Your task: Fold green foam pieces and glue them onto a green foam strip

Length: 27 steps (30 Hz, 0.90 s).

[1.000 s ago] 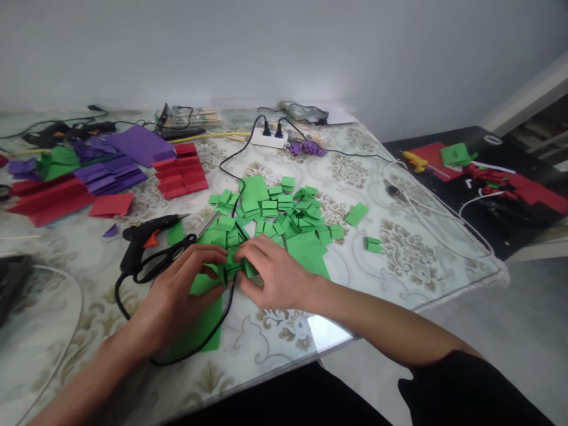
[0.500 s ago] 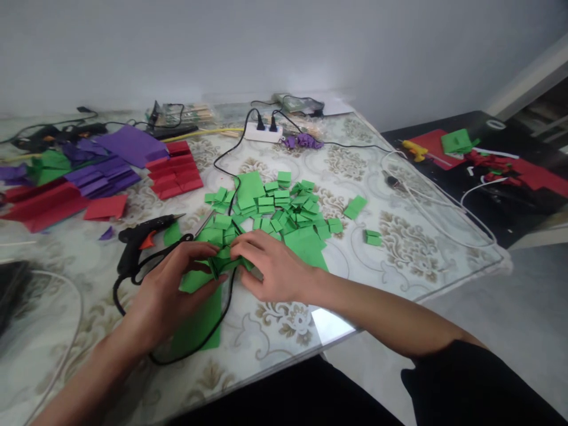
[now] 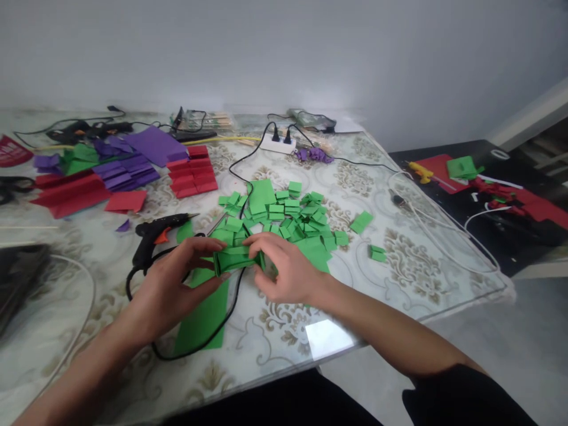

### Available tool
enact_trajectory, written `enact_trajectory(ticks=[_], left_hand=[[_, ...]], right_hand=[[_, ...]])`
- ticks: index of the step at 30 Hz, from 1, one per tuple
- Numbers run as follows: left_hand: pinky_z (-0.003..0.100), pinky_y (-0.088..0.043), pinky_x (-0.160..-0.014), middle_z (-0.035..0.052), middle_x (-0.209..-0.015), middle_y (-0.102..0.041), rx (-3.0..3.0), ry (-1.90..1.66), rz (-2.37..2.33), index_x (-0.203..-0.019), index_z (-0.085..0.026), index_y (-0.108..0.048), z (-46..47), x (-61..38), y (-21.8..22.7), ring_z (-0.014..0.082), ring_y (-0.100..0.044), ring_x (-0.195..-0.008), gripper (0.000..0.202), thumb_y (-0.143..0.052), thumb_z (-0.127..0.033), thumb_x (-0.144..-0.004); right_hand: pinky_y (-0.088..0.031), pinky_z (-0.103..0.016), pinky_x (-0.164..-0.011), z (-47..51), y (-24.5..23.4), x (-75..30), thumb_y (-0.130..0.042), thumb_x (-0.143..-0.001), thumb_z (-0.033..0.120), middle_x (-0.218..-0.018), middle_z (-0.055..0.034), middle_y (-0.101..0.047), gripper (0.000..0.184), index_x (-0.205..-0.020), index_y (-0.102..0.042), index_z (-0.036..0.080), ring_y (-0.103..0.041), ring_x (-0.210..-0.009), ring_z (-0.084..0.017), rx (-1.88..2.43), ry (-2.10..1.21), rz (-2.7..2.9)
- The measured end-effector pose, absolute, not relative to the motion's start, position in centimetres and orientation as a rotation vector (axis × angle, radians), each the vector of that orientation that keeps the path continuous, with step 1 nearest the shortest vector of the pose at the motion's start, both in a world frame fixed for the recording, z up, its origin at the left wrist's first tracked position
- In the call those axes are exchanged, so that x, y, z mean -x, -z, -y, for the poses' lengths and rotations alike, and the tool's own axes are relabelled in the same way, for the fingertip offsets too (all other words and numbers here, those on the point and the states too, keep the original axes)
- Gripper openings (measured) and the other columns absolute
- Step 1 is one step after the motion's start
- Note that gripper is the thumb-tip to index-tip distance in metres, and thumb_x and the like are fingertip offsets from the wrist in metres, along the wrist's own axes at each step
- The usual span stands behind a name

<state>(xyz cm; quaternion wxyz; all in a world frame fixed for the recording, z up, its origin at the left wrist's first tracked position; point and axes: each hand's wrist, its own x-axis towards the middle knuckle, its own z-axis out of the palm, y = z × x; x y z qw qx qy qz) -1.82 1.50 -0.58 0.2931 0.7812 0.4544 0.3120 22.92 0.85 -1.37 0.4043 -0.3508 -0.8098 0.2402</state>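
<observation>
Between my two hands is a folded piece of green paper (image 3: 234,258), its long side turned toward me. My left hand (image 3: 177,284) pinches its left end between thumb and fingers. At the right end, the fingers of my right hand (image 3: 284,266) grip it. Just beyond lies a heap of small folded green paper pieces (image 3: 293,213). Below my left hand a flat green sheet (image 3: 202,322) rests on the table, crossed by a black cord. A black hot glue gun (image 3: 155,234) with an orange trigger lies left of the heap.
Folded red paper (image 3: 193,174) and purple paper (image 3: 126,171) lie at the back left. A white power strip (image 3: 278,144) with two black plugs sits at the back. On a dark side table to the right is a yellow-handled tool (image 3: 420,172).
The view has shifted, so the table contents appear farther right and slightly lower. The green paper between my hands is spread wider, with its long face now showing.
</observation>
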Motion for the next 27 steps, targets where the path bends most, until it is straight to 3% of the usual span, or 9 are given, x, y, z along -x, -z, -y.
enact_trajectory(ticks=[7, 11, 13, 19, 27], left_hand=[[0.031, -0.064, -0.075, 0.003, -0.113, -0.071, -2.065, -0.89, -1.188, -0.116, -0.027, -0.061, -1.4, 1.7, -0.3, 0.0177, -0.07, -0.081, 0.036, -0.077, -0.039, -0.086], [0.03, -0.063, -0.075, 0.0032, -0.113, -0.069, -2.047, -0.908, -1.168, -0.114, -0.027, -0.06, -1.4, 1.6, -0.3, 0.0171, -0.07, -0.083, 0.034, -0.077, -0.038, -0.086], [0.03, -0.063, -0.076, 0.0033, -0.114, -0.069, -2.044, -0.913, -1.158, -0.115, -0.027, -0.06, -1.4, 1.6, -0.2, 0.0176, -0.071, -0.086, 0.034, -0.076, -0.038, -0.087], [0.029, -0.064, -0.074, 0.0033, -0.112, -0.07, -2.079, -0.913, -1.17, -0.115, -0.026, -0.061, -1.3, 1.5, -0.3, 0.016, -0.071, -0.081, 0.033, -0.076, -0.035, -0.087], [0.031, -0.065, -0.08, 0.0054, -0.117, -0.069, -2.115, -0.952, -1.112, -0.116, -0.026, -0.06, -1.0, 1.3, -0.2, 0.02, -0.072, -0.097, 0.03, -0.072, -0.026, -0.089]], right_hand=[[-0.056, -0.039, -0.09, -0.9, 1.0, -23.1, -0.055, -0.078, 0.009, -0.117, -0.0155, -0.067, 0.023, -0.099, -0.057, 0.019, -0.068, -0.11, -0.026, 0.879, -0.58, 2.032], [-0.056, -0.032, -0.067, -0.9, 1.2, -23.3, -0.051, -0.081, 0.006, -0.124, -0.014, -0.066, 0.023, -0.096, -0.063, 0.019, -0.066, -0.071, -0.015, 0.89, -0.512, 2.09], [-0.056, -0.031, -0.064, -0.9, 1.2, -23.4, -0.05, -0.084, 0.006, -0.126, -0.0142, -0.066, 0.024, -0.098, -0.066, 0.018, -0.062, -0.063, -0.013, 0.886, -0.466, 2.114], [-0.061, -0.038, -0.09, -0.8, 1.3, -23.0, -0.051, -0.093, 0.01, -0.118, -0.0152, -0.07, 0.024, -0.109, -0.067, 0.016, -0.071, -0.105, -0.022, 0.867, -0.384, 2.032], [-0.061, -0.037, -0.092, -0.7, 1.6, -22.3, -0.059, -0.095, 0.014, -0.111, -0.012, -0.074, 0.013, -0.103, -0.068, 0.019, -0.072, -0.103, -0.02, 0.923, -0.373, 1.909]])
